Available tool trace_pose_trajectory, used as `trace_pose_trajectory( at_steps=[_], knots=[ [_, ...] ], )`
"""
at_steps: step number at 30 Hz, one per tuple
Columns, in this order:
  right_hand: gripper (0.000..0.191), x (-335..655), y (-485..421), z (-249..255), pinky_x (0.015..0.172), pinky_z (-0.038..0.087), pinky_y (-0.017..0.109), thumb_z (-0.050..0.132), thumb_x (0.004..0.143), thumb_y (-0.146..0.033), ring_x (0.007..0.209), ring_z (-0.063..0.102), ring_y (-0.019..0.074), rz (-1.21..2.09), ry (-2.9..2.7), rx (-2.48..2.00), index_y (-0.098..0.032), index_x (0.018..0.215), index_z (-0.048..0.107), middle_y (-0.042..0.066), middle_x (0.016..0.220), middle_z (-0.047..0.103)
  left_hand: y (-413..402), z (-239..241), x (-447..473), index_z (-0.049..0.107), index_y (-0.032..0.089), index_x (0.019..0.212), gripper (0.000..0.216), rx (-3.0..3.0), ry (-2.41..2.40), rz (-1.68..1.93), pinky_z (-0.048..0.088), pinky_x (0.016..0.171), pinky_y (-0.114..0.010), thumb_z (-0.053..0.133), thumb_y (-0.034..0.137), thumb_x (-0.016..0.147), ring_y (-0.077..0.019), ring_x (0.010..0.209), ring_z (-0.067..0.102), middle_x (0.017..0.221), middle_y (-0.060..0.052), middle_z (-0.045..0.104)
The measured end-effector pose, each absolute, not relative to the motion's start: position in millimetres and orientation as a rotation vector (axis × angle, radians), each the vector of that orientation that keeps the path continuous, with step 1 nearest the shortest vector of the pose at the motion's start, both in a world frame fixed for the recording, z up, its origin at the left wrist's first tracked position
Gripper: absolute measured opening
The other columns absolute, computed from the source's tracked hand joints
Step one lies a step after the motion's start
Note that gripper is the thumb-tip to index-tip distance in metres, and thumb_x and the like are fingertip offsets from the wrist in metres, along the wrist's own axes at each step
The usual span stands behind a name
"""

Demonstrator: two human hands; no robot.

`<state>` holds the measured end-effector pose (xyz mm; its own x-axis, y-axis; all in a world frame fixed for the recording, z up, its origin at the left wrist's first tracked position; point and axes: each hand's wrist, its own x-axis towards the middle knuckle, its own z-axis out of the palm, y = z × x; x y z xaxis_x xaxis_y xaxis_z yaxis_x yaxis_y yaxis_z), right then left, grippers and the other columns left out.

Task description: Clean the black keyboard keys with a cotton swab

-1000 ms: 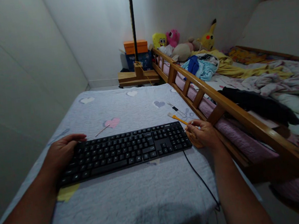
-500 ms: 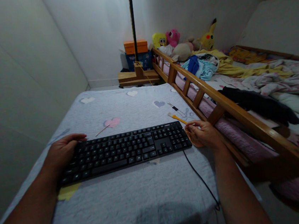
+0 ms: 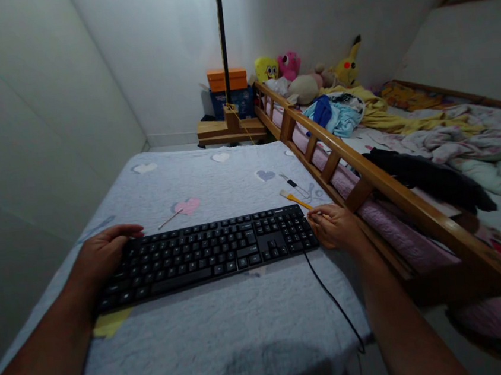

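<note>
A black computer keyboard point(image 3: 204, 253) lies slightly tilted across the bed cover, its cable leaving the near edge at the right. My left hand point(image 3: 107, 253) grips the keyboard's left end, with the index finger reaching past the far corner. At the right end, my right hand point(image 3: 333, 226) pinches a thin white stick that looks like a cotton swab point(image 3: 306, 215), its tip beside the number keys. Just beyond that hand lies a brush point(image 3: 296, 199) with a yellow handle. A second cotton swab point(image 3: 170, 218) rests behind the keyboard on the left.
Farther back on the pale blue cover point(image 3: 205, 180) is a small wire tool with a black grip point(image 3: 292, 183). A wooden bed rail point(image 3: 355, 164) runs along the right side, with clothes and plush toys beyond it. A black pole point(image 3: 223, 41) stands at the back.
The view has shifted slightly. My right hand has turned a little at the keyboard's right end, still pinching the swab. My left hand stays at the left end.
</note>
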<state>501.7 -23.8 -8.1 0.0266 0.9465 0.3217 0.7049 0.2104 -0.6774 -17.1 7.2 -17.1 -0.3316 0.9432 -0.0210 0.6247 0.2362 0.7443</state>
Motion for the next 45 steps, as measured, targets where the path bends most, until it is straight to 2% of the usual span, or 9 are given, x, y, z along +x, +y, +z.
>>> trace_pose_trajectory(
  at_steps=[7,15,21,25,36,45],
  knots=[
    [0.022,499.0,-35.1,-11.9,0.087,0.052,0.042,0.062,0.085,-0.035,0.093,0.071,0.0281,0.423,-1.603,-1.529,-0.024,0.082,0.080,0.009,0.092,0.078,5.5,-11.0,-11.1,0.074,0.021,0.087,0.037,1.404,2.057,0.909,0.051,0.102,-0.046,0.052,0.035,0.061,-0.0316,0.102,0.071,0.096,-0.006,0.080],
    [0.024,494.9,-34.3,-15.9,0.086,0.051,0.040,0.064,0.084,-0.042,0.092,0.071,0.0267,0.457,-1.507,-1.545,-0.024,0.078,0.078,0.006,0.089,0.079,8.0,-19.9,-19.7,0.075,0.020,0.092,0.039,1.447,2.042,0.900,0.053,0.098,-0.044,0.053,0.036,0.063,-0.0297,0.099,0.072,0.098,-0.006,0.080],
    [0.023,485.8,-31.7,-18.9,0.083,0.050,0.040,0.063,0.082,-0.040,0.087,0.069,0.0266,0.388,-1.462,-1.533,-0.024,0.074,0.077,0.007,0.086,0.078,7.6,-19.8,-18.5,0.076,0.021,0.093,0.039,1.436,2.065,0.881,0.052,0.101,-0.044,0.053,0.035,0.065,-0.0295,0.102,0.071,0.098,-0.004,0.080],
    [0.021,486.6,-30.6,-23.0,0.083,0.051,0.042,0.062,0.083,-0.036,0.090,0.069,0.0274,0.376,-1.478,-1.518,-0.024,0.079,0.078,0.008,0.087,0.078,6.4,-18.7,-16.6,0.075,0.021,0.094,0.039,1.410,2.053,0.893,0.051,0.103,-0.045,0.054,0.034,0.064,-0.0303,0.103,0.071,0.100,-0.005,0.079],
    [0.020,495.4,-36.9,-16.6,0.092,0.049,0.042,0.057,0.087,-0.026,0.097,0.067,0.0257,0.373,-1.689,-1.431,-0.025,0.086,0.076,0.007,0.092,0.077,6.6,-15.5,-15.0,0.076,0.022,0.090,0.037,1.435,2.059,0.899,0.052,0.101,-0.043,0.054,0.033,0.063,-0.0303,0.102,0.071,0.097,-0.005,0.080],
    [0.018,499.5,-40.0,-16.8,0.092,0.049,0.041,0.059,0.088,-0.029,0.099,0.068,0.0257,0.459,-1.631,-1.475,-0.025,0.090,0.076,0.007,0.098,0.077,4.4,-14.4,-13.9,0.075,0.020,0.093,0.039,1.405,2.052,0.889,0.050,0.103,-0.045,0.054,0.033,0.063,-0.0312,0.104,0.070,0.101,-0.007,0.079]
  ],
)
